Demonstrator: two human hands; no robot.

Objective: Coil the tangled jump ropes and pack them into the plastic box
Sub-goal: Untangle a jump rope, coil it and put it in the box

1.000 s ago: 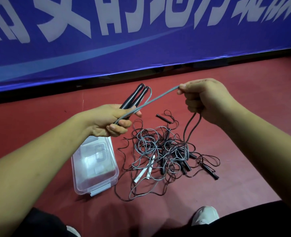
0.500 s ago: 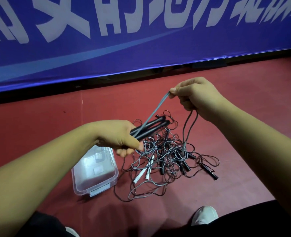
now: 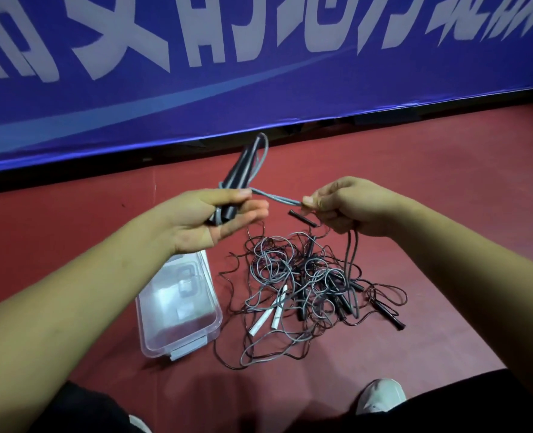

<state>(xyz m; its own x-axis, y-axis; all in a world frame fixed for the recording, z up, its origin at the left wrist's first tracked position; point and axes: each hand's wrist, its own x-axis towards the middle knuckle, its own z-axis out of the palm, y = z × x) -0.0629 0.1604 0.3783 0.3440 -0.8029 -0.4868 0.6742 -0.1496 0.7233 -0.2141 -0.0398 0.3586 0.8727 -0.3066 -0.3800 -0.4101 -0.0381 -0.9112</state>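
Left hand (image 3: 208,221) grip clamped round black handles (image 3: 238,173); right hand (image 3: 348,207) grip pinching grey cord (image 3: 279,199); tangled ropes (image 3: 305,285) beside plastic box (image 3: 177,307) on floor (image 3: 430,189)

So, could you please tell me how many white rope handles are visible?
2. The left white handle and right white handle lie side by side at the tangled pile's near edge, beside the plastic box; others may be buried.
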